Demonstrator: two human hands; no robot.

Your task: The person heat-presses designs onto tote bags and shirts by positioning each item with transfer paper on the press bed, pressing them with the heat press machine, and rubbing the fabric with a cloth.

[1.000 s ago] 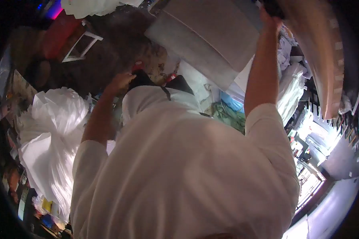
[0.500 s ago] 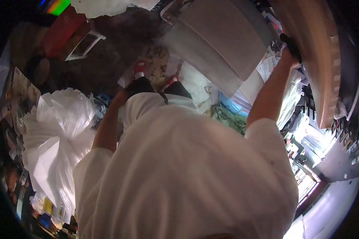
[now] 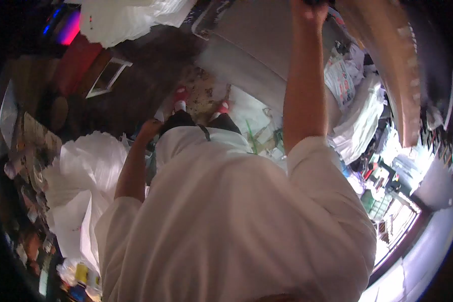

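Observation:
My right hand (image 3: 311, 11) is raised at the top edge, its fingers closed round a black object that the frame's edge cuts off. Beside it are the grey-brown panel (image 3: 261, 35) and the curved brown piece (image 3: 392, 60). My left hand (image 3: 151, 128) is low beside my left hip, near the dark shorts; its fingers are too small and dark to make out. To its lower left stands a bunch of white sheets (image 3: 93, 166).
White bags (image 3: 362, 121) lie right of my right arm. A white frame (image 3: 108, 78) and a red panel (image 3: 80, 60) are at the upper left. Another white bundle (image 3: 131, 20) hangs at the top. My red shoes (image 3: 181, 94) stand on the stained floor (image 3: 199, 83).
My right hand has swung left and up, away from the bags, with the black object. My left hand stays by my hip. The view has shifted, showing more of the upper white bundle.

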